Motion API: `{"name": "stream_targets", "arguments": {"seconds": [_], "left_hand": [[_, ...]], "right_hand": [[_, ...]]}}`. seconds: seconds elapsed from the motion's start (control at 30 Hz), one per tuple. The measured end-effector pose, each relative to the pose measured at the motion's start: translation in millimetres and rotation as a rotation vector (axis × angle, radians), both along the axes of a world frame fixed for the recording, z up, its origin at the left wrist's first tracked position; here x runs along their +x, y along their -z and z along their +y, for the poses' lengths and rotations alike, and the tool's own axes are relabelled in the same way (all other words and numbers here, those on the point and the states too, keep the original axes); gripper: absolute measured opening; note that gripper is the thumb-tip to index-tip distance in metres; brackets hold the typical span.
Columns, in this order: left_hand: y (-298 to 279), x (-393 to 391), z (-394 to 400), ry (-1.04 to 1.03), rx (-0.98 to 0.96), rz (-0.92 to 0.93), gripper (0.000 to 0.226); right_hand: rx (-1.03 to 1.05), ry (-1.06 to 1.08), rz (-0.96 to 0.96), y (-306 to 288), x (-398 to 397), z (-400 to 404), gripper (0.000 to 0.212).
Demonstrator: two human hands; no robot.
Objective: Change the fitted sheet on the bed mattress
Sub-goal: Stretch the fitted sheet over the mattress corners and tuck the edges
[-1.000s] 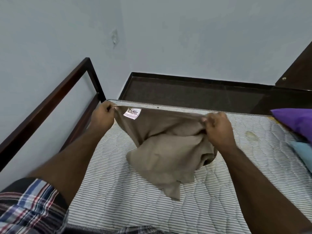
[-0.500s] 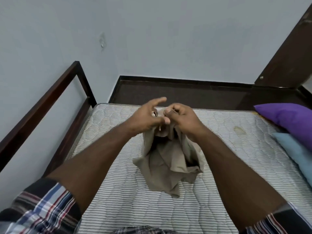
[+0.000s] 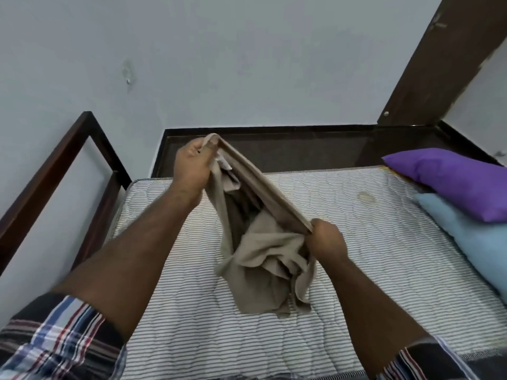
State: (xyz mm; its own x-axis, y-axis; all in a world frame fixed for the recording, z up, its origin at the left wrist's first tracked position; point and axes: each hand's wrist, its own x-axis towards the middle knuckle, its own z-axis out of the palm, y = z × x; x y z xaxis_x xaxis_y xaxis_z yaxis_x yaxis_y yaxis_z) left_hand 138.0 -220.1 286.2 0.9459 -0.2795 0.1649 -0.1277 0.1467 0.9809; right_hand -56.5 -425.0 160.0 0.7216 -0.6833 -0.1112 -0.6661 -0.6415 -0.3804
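A beige fitted sheet (image 3: 263, 259) hangs bunched between my hands above the bare striped mattress (image 3: 170, 335). My left hand (image 3: 193, 167) grips one end of its hem, raised toward the far edge of the bed. Lower and nearer, my right hand (image 3: 325, 238) grips the hem at another spot. The hem runs taut between the two hands. The rest of the cloth sags down and its lower folds rest on the mattress.
A purple pillow (image 3: 450, 179) lies on a light blue pillow (image 3: 477, 242) at the right end. A dark wooden bed rail (image 3: 55, 165) runs along the left, and a dark frame board (image 3: 274, 149) along the far side against the wall.
My hands, together on the sheet half a second ago, have drawn apart: the left went up and away, the right came down and nearer, stretching the hem between them.
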Motion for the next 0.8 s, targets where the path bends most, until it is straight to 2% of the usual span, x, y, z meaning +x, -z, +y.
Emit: {"name": "stream_targets", "arguments": {"seconds": [0.13,0.23,0.3,0.33,0.37,0.47,0.53,0.57,0.6,0.63,0.73,0.77,0.8], "left_hand": [[28,38,21,-0.311,0.181,0.055,0.039],[51,56,22,-0.370,0.349,0.131,0.041],[47,59,13,-0.375,0.344,0.209,0.044],[39,61,6,-0.366,0.307,0.244,0.045],[28,65,-3,-0.349,0.248,0.259,0.048],[-30,97,-22,-0.359,0.067,0.155,0.049],[-82,121,-32,-0.411,-0.115,0.019,0.048],[-107,124,-36,-0.419,-0.192,-0.060,0.045],[-121,122,-37,-0.417,-0.230,-0.116,0.045],[-115,122,-35,-0.416,-0.150,-0.130,0.046],[-47,116,-11,-0.423,0.188,0.005,0.061],[-33,114,-1,-0.425,0.285,0.030,0.060],[-31,111,6,-0.424,0.376,0.026,0.056]], "right_hand": [[-0.052,0.221,-0.015,19,-17,-35,0.011],[0.052,0.356,-0.050,30,-14,-65,0.014],[0.079,0.297,-0.021,23,-6,-85,0.016],[0.058,0.279,-0.064,12,1,-95,0.017],[0.062,0.295,-0.187,-4,12,-109,0.017],[0.047,0.440,-0.829,-103,52,-136,0.032],[-0.025,0.392,-1.235,-179,72,-146,0.040],[-0.065,0.354,-1.329,-206,77,-145,0.040],[-0.083,0.331,-1.318,-219,79,-143,0.038],[-0.081,0.330,-1.223,-217,78,-139,0.034],[0.053,0.315,-0.736,-164,69,-136,0.017],[0.134,0.323,-0.627,-150,63,-138,0.015],[0.172,0.347,-0.614,-146,58,-141,0.016]]}}
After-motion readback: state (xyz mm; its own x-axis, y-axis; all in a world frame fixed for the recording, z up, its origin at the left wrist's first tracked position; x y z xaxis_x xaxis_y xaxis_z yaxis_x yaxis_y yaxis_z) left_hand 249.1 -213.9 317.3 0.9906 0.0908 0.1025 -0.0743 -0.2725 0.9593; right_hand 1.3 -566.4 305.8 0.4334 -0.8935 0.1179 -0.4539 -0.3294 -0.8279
